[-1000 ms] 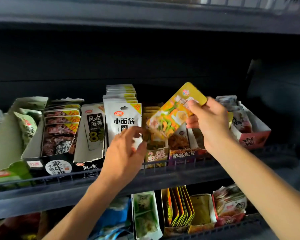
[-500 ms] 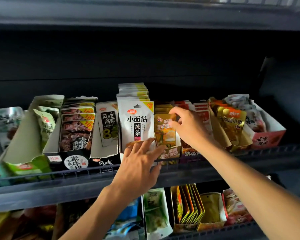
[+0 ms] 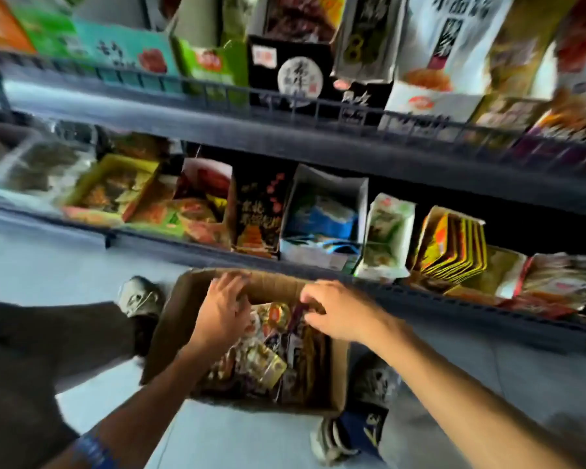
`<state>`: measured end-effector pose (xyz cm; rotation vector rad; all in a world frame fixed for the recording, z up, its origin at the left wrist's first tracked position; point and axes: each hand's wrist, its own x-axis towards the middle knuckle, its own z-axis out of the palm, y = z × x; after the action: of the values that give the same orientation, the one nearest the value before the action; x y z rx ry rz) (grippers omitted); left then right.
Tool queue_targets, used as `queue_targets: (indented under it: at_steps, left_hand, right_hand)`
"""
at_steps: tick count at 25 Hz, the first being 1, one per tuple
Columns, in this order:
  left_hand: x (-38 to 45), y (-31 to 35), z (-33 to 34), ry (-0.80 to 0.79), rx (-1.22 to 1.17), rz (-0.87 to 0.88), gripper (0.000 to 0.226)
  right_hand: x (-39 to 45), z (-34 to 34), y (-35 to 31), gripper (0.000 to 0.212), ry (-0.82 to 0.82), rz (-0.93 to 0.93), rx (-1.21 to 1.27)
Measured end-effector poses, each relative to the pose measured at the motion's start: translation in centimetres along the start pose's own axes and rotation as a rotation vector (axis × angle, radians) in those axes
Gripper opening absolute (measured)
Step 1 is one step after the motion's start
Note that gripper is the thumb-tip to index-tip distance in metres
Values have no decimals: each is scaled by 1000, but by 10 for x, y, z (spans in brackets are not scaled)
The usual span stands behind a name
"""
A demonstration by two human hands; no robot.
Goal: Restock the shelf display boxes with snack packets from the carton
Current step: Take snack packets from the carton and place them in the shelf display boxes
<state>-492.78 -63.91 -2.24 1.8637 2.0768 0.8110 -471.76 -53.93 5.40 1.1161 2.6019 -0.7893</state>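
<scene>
Both hands' (image 3: 224,309) (image 3: 339,313) fingertips blur among carton (image 3: 170,319) packets (image 3: 268,360)

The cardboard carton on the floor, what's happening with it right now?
A person is bent over the open carton below the snack shelves. Both hands are down in it among the loose packets: the left hand and the right hand. Motion blur hides whether either has gripped a packet.

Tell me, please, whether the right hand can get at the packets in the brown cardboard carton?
Probably yes: the right hand is already over the open brown cardboard carton, touching the snack packets; nothing covers them.
</scene>
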Motion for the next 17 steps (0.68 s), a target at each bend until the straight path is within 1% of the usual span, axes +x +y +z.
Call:
queue_targets:
  at_steps: [1, 3, 4, 5, 6, 7, 8, 9, 10, 11, 12, 13, 14, 15, 17]
  left_hand:
    - [-28, -34, 14, -212, 61, -128, 37]
    - [-70, -82, 35, -627, 109, -412, 33]
    - [-82, -96, 46, -774, 90, -485, 31]
    - [-90, -102, 54, -870, 50, -487, 34]
    - [-91, -102, 61, -941, 27, -458, 43]
    - [-89, -102, 69, -914, 6, -438, 51]
    - [-87, -103, 77, -858, -23, -404, 56]
    - [-83, -100, 79, -786, -17, -349, 56]
    - [-79, -95, 80, -768, 0, -325, 55]
    - [-82, -100, 90, -764, -1, -306, 56]
    - [-85, -104, 98, -771, -6, -275, 59]
    - [-87, -111, 108, -758, -8, -275, 62]
    - [-92, -119, 119, -773, -12, -299, 66]
    - [-92, -119, 122, -783, -34, -321, 67]
    - [-87, -110, 129, -727, -53, -309, 61]
  right_hand:
    - [10, 35, 3, 27, -109, 62, -8]
    - [14, 105, 6, 27, -226, 203, 22]
    - [14, 136, 8, 28, -284, 261, 43]
    - [14, 163, 10, 30, -317, 312, 56]
    - [16, 183, 10, 34, -294, 373, 55]
    - [21, 197, 9, 40, -206, 455, 48]
    - [29, 207, 10, 53, -94, 574, 119]
    - [35, 214, 9, 71, -6, 705, 257]
    - [41, 218, 9, 90, 21, 811, 406]
    - [46, 221, 8, 104, 27, 864, 532]
    - [50, 222, 7, 112, 13, 889, 616]
    - [53, 223, 9, 114, -8, 899, 668]
    - [56, 225, 11, 111, -31, 907, 674]
    - [59, 228, 13, 105, -42, 914, 647]
    - [67, 230, 15, 95, -69, 939, 536]
